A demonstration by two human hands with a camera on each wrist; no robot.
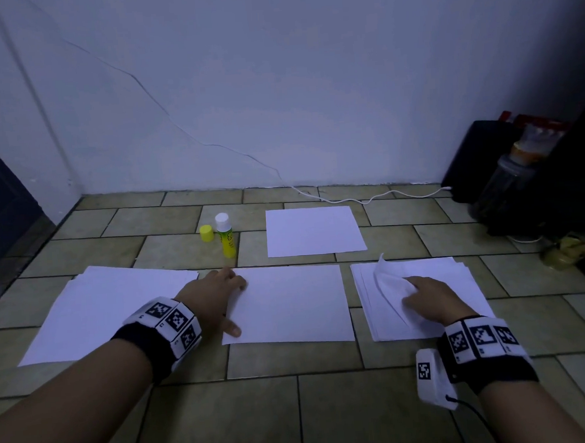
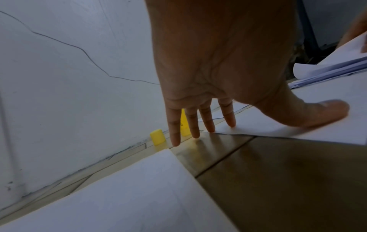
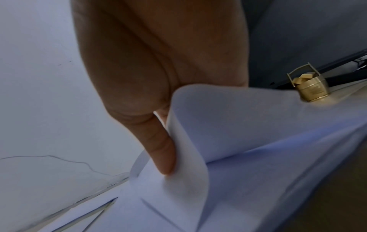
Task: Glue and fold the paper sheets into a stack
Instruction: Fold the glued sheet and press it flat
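- Head view: the left hand (image 1: 217, 294) lies flat, fingers straight, on the left edge of the middle sheet (image 1: 289, 303). The right hand (image 1: 429, 298) pinches the top sheet (image 1: 389, 284) of the right pile (image 1: 459, 279) and curls it upward. A left pile (image 1: 101, 308) lies on the floor (image 1: 295, 409), and one far sheet (image 1: 314, 230) sits behind. The glue stick (image 1: 226, 237) stands uncapped, its cap (image 1: 206, 233) just beside it.
- Judged step: peeling one sheet off the right pile. To do it well, lift only the top leaf, keep the curl loose so it does not crease, and keep the middle sheet pinned while it comes across.
- Left wrist view: straight fingers (image 2: 230, 116) touch down at the sheet's corner and on the tile, the thumb pressed flat on the paper. This shows the contact the head view only hints at. The cap (image 2: 157, 138) shows; the stick is mostly hidden behind the fingers.
- Right wrist view: the thumb (image 3: 158, 149) presses the curled sheet (image 3: 218, 125) against the fingers behind it, so the grasp is plain. Only one leaf seems lifted; the pile below stays flat. A small gold jar (image 3: 309, 87) stands beyond, far clearer here than in the head view.
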